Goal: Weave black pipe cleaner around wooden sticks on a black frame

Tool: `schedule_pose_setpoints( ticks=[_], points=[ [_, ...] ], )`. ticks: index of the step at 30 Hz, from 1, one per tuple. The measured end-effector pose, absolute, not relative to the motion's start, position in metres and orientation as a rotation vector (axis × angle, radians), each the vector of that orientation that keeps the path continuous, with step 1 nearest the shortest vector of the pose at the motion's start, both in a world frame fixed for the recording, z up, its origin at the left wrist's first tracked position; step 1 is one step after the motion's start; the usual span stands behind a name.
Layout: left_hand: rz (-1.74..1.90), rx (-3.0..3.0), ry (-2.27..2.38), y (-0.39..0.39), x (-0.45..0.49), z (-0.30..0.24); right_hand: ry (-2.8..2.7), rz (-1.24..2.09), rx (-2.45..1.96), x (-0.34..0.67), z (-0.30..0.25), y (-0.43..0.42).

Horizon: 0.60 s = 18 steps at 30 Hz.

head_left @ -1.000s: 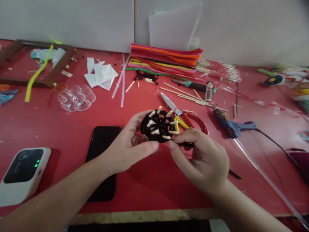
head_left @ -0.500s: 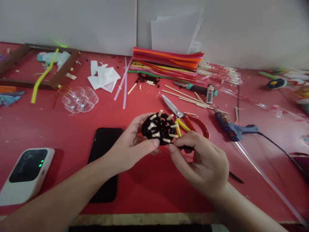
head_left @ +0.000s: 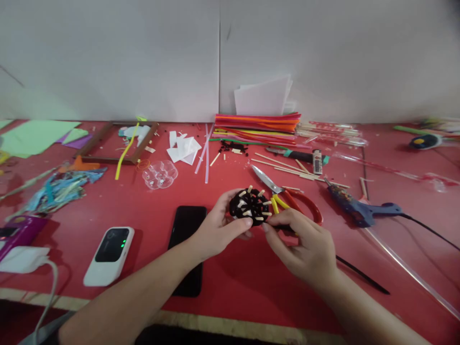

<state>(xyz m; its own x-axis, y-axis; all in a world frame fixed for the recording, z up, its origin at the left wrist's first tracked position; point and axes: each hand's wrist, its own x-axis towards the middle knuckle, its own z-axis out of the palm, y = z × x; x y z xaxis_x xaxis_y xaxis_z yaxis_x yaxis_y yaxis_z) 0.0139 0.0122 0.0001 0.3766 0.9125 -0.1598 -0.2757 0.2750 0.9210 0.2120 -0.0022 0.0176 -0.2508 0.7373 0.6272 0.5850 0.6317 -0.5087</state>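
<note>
A small round black woven piece [head_left: 256, 205], with several short wooden stick ends poking out around it, is held above the red table. My left hand [head_left: 219, 227] is closed on its left side, thumb across the near edge and fingers behind. On the right, my right hand [head_left: 305, 244] pinches a black pipe cleaner [head_left: 362, 275] close to the piece's lower right edge. The strand's tail comes out behind that hand and points right. Just beyond my right hand lie scissors [head_left: 266, 179] with red and yellow handles, blades pointing away.
A glue gun [head_left: 354, 206] lies right, trailing its cord. Behind are wooden sticks [head_left: 283, 168], a lighter [head_left: 317, 162], pliers [head_left: 298, 155] and stacked pipe cleaners [head_left: 257, 125]. A phone [head_left: 183, 230] and white device [head_left: 109, 254] lie left; a brown frame [head_left: 81, 152] stands farther back.
My view has tilted up and turned left, so more wall and left table show. Both hands keep their hold on the woven piece and strand. More of the strand's tail shows behind my right hand.
</note>
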Motion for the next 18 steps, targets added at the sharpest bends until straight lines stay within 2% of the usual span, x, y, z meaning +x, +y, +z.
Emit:
schedule_pose_setpoints(
  ticks=[18],
  points=[
    [1.082,1.125,0.862,0.0143,0.0154,-0.0028,-1.818,0.395,-1.174,0.2077,0.0082,-0.0014]
  ],
)
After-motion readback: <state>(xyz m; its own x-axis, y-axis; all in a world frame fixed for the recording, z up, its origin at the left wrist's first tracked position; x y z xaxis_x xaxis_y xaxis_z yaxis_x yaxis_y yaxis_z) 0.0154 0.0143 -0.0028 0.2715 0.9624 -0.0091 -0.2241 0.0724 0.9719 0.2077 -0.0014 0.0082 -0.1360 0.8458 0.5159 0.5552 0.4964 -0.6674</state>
